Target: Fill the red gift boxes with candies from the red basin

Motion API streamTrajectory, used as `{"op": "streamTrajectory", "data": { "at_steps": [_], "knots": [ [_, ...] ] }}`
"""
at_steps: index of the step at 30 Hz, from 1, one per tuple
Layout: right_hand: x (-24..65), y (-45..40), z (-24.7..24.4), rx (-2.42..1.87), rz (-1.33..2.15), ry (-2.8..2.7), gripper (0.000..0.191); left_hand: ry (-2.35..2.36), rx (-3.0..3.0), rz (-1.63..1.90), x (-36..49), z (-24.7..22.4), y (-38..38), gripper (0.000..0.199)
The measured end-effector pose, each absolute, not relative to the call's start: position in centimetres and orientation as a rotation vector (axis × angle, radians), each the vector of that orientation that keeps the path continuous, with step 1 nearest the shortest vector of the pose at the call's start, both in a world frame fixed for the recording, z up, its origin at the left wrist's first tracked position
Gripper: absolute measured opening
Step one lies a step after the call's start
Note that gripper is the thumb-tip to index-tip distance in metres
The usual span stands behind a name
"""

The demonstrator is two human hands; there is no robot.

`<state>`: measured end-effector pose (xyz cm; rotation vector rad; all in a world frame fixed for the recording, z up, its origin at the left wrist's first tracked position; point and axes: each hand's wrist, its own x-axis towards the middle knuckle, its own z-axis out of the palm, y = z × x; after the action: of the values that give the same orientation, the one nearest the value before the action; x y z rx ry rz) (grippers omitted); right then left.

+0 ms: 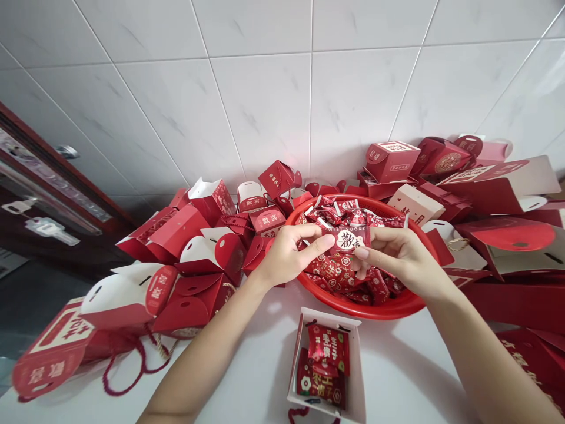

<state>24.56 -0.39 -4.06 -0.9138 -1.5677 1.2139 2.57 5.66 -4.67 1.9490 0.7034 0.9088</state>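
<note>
Both hands hold one dark red candy packet (346, 240) marked "SWEET SUGAR" above a red plastic basket (375, 310). My left hand (295, 250) pinches its left side between thumb and fingers. On its right side, the thumb and fingers of my right hand (397, 256) are closed. Many red wrapped packets (335, 271) fill the basket below. In front of the basket, an open box (361, 377) with white inner walls holds red packets (329, 350); a dark red cord lies at its near edge.
Red and white gift boxes (119, 294) crowd the left of the white table (260, 353). More boxes (507, 241) are piled at the right. A tiled wall (265, 118) rises behind. Keys (48, 227) hang at a dark red cabinet on the far left.
</note>
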Motion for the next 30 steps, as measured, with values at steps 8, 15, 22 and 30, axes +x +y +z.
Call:
{"op": "streamTrajectory", "data": {
  "at_steps": [8, 15, 22, 30],
  "knots": [
    [24.55, -0.34, -4.13, -0.906, 1.207, -1.584, 0.028, 0.580, 1.948, 0.928, 2.62, -4.83, 5.73, 0.033],
    [24.54, -0.38, -4.15, -0.895, 1.219, -1.579, 0.027, 0.564, 1.946, 0.941, 2.59, -4.71, 5.58, 0.033],
    [24.50, -0.45, -4.11, -0.908, 1.232, -1.572, 0.027, 0.559, 1.937, 0.971, 2.78, -4.81, 5.63, 0.036],
    [24.58, -0.50, -3.87, -0.969, 1.139, -1.489, 0.029, 0.551, 1.868, 0.956, 2.52, -4.81, 5.79, 0.035]
  ]
}}
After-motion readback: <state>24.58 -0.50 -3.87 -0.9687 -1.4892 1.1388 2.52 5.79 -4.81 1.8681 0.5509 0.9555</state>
